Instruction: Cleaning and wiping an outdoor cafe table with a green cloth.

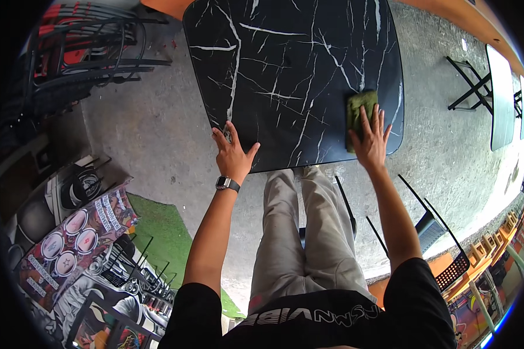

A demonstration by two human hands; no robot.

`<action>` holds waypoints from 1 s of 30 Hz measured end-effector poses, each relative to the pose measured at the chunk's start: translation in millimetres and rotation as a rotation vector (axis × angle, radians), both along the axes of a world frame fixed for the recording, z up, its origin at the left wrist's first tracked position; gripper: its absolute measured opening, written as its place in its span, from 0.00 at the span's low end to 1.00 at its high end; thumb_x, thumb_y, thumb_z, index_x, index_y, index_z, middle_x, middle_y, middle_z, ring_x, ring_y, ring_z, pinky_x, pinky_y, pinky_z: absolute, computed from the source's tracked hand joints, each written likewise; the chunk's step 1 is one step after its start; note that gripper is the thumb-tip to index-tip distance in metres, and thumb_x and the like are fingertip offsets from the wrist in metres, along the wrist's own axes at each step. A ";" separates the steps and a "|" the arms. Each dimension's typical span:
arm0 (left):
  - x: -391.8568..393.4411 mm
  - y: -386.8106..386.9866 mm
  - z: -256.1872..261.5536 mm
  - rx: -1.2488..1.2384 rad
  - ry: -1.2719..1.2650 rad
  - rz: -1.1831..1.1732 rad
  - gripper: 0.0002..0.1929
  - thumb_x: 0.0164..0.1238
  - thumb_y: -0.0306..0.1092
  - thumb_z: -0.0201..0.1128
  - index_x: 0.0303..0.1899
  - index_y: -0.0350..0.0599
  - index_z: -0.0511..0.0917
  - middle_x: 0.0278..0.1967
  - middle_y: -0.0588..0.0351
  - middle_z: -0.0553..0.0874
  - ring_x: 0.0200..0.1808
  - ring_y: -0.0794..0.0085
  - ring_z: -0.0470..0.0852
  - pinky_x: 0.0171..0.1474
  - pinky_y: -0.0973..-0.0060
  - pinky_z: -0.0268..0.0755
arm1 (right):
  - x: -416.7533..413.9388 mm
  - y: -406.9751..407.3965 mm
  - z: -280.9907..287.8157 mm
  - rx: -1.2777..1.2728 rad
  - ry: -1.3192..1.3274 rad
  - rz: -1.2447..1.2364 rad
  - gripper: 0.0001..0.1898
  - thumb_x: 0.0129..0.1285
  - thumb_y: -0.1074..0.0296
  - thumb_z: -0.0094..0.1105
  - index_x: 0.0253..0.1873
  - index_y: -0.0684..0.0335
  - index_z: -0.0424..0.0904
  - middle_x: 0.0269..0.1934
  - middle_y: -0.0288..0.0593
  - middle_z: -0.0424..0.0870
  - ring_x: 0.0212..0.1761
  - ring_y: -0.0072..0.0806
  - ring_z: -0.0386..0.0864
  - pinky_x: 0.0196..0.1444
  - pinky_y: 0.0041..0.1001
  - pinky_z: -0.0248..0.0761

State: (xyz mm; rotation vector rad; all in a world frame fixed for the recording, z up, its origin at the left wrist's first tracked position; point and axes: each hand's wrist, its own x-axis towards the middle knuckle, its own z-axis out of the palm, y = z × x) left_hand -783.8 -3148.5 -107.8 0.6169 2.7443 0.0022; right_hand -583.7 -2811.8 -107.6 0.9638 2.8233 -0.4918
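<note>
A black tabletop with white marble veining (284, 78) fills the upper middle of the view. My right hand (372, 137) lies with spread fingers on a folded green cloth (361, 104), pressing it flat near the table's right edge. Part of the cloth is hidden under the palm and fingers. On the near left corner of the tabletop rests my left hand (235, 152), its fingers apart and nothing held in it. A watch with a dark strap (228, 183) sits on the left wrist.
Stacked red and black metal-framed chairs (91, 56) stand at upper left. Folding tables (501, 98) are at right, chairs (432, 231) at lower right. Green artificial turf (161, 235) and a printed banner (76, 244) lie at lower left on the concrete floor (135, 131).
</note>
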 end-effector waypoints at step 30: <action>-0.1 8.8 4.4 0.139 -0.078 0.058 0.56 0.70 0.62 0.72 0.86 0.41 0.50 0.79 0.11 0.52 0.79 0.19 0.61 0.69 0.53 0.81 | -340.7 -47.0 2.6 0.086 0.073 0.405 0.49 0.74 0.34 0.59 0.87 0.63 0.55 0.86 0.71 0.49 0.90 0.59 0.48 0.89 0.46 0.47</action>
